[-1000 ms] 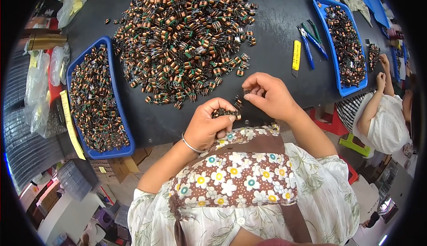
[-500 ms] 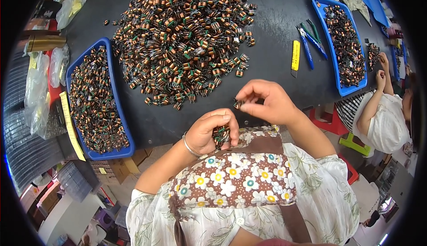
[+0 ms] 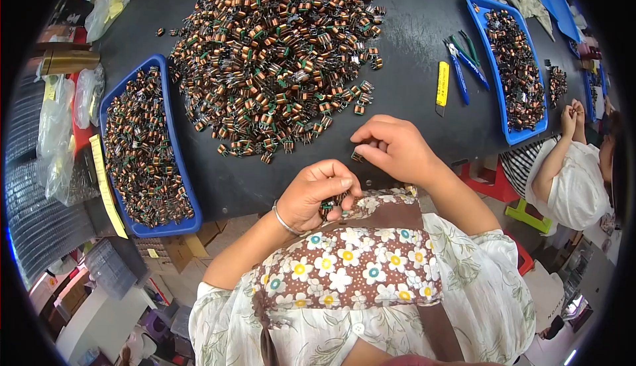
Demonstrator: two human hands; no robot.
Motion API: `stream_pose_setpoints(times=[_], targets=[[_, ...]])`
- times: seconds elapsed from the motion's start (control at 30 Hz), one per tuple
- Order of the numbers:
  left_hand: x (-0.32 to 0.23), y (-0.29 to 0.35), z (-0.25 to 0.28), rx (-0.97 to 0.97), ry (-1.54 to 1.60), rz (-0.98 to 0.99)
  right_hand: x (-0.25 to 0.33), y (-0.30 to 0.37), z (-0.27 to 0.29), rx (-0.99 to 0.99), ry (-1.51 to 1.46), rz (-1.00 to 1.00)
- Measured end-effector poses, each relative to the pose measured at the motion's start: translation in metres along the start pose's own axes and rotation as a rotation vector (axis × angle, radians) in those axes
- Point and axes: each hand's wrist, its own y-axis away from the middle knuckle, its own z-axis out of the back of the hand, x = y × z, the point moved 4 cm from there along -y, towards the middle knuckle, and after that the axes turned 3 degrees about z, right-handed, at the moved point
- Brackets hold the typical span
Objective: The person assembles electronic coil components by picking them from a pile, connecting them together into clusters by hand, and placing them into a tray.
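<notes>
My left hand [image 3: 318, 195] is curled around several small copper-wound coils [image 3: 329, 208] just above my apron, at the table's near edge. Its thumb lies across the top, and the fingers hide most of the coils. To the right, my right hand [image 3: 396, 146] is closed, with a single coil [image 3: 357, 156] showing beneath its thumb and fingertips. Beyond both hands rises a large heap of coils [image 3: 271, 54], copper-coloured with black and green parts. A few of them lie scattered along the heap's near edge.
Blue trays filled with coils stand left [image 3: 192, 197] and right [image 3: 506, 111]. Between heap and right tray lie a yellow utility knife [image 3: 442, 86], blue-handled cutters [image 3: 458, 74] and a green-handled tool [image 3: 470, 47]. A co-worker [image 3: 573, 180] sits at far right; plastic bags [image 3: 56, 134] hang left.
My right fingers have closed further, and the coil there now sits lower, under the thumb. My left thumb and fingers have shifted over the held coils. The co-worker's hands have come together.
</notes>
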Motion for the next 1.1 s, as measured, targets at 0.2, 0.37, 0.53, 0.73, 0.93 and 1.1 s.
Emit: stream_pose_setpoints(times=[0.2,0.37,0.53,0.73,0.93,1.1], targets=[[-0.006,-0.002,-0.001,-0.245,-0.112,-0.105,0.015,0.000,0.001,0.098,-0.379,-0.064],[-0.007,-0.003,0.001,-0.305,-0.188,-0.138,0.016,-0.007,0.003,0.070,-0.320,0.153],[-0.008,0.000,0.004,-0.358,-0.243,-0.185,-0.005,-0.029,0.035,-0.278,0.284,0.334],[-0.012,0.001,0.005,-0.400,-0.321,-0.201,-0.010,-0.024,0.027,-0.048,0.319,0.191],[-0.015,0.001,0.001,-0.420,-0.410,-0.148,-0.003,-0.002,0.021,-0.143,0.248,0.180],[-0.014,-0.001,0.000,-0.424,-0.413,-0.183,0.016,0.003,0.013,0.006,-0.104,0.061]])
